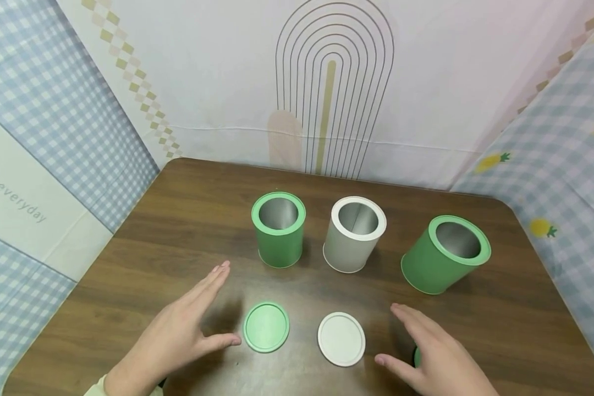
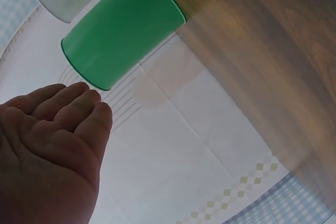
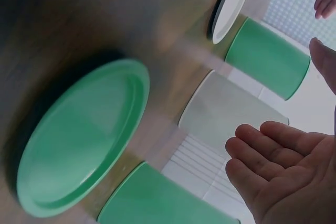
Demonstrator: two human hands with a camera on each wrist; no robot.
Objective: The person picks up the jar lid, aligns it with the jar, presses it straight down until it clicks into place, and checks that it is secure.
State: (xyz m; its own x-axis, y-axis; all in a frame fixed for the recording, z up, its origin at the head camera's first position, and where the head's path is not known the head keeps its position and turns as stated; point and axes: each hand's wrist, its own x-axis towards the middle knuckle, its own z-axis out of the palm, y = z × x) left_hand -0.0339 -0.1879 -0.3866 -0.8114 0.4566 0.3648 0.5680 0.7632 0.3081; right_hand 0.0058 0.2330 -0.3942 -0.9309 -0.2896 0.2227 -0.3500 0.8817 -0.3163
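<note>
My left hand (image 1: 183, 324) hovers over the table with fingers straight and thumb apart, just left of a light green lid (image 1: 266, 327). Nothing is in it. On the other side my right hand (image 1: 440, 352), likewise empty with fingers extended, is held to the right of a white lid (image 1: 341, 339). A second green lid (image 3: 84, 140) lies under the right hand, mostly hidden by it in the head view. Beyond the hands stand three uncovered cans: a green can (image 1: 280, 247), a white can (image 1: 348, 250) in the middle, and another green can (image 1: 430, 264) at the right.
The brown wooden table (image 1: 178, 220) ends at a white patterned cloth (image 1: 218, 82) behind the cans. Blue checked cloth hangs on the left side (image 1: 20, 44) and on the right side (image 1: 574, 181).
</note>
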